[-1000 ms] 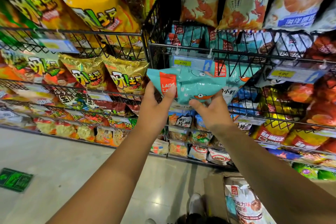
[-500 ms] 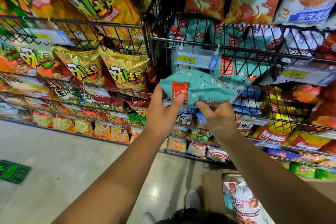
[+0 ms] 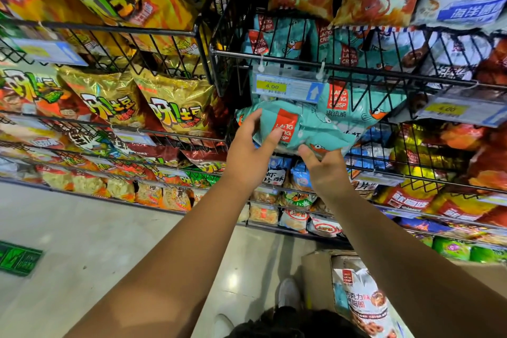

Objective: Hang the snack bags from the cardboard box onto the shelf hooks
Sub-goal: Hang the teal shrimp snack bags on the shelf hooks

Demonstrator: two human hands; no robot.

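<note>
Along a shop aisle, seen from the head camera, pale glossy floor (image 3: 68, 241) runs beneath tiers of black wire shelf racks (image 3: 274, 55) packed with snack packets. Gold bags (image 3: 175, 101) fill the rack at left, and a green sticker (image 3: 19, 258) lies on the floor at the far left. An open cardboard box (image 3: 315, 280) stands on the floor at lower right, close against the bottom shelf, with a white snack bag (image 3: 365, 302) showing inside it. A white shoe (image 3: 289, 293) shows just left of the box.

Both arms reach up to the middle rack. A teal snack bag (image 3: 310, 129) with a red label is held between the hands, lying roughly sideways just below a price tag (image 3: 285, 88) reading 4.00, in front of more teal bags hanging in that rack. The left hand (image 3: 247, 153) grips the bag's left end, thumb pressed on the front beside the red label and fingers wrapped behind. The right hand (image 3: 326, 170) pinches the bag's lower edge, thumb on the front and fingers tucked underneath. Whether the bag has caught on a hook cannot be told.
</note>
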